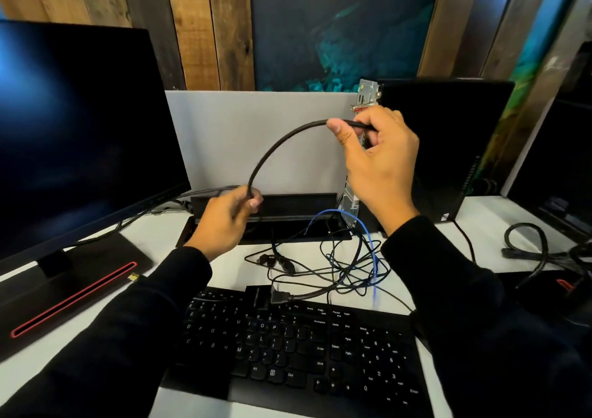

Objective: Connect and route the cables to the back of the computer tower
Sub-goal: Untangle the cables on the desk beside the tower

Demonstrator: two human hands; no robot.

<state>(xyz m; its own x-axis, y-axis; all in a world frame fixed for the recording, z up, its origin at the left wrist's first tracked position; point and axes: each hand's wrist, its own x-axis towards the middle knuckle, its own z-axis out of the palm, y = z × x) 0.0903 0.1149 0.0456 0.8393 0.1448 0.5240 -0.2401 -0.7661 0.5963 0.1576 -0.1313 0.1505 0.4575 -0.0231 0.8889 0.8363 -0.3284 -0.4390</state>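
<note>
A thick black cable [275, 150] arches between both hands above the desk. My right hand [378, 161] pinches its end right in front of the metal rear panel [365, 97] of the black computer tower [448, 142]; the plug itself is hidden by my fingers. My left hand [227, 219] grips the same cable lower down, near the desk's cable slot. Behind the left hand the cable runs on toward the monitor. A tangle of thin black cables [339, 267] and a blue cable [368, 241] lies on the desk below the tower.
A dark monitor [80, 135] on a black stand with a red stripe fills the left. A black keyboard [288, 347] lies in front, with a loose black plug [282, 297] at its top edge. A coiled black cable [528, 244] sits at right. A grey divider [256, 135] stands behind.
</note>
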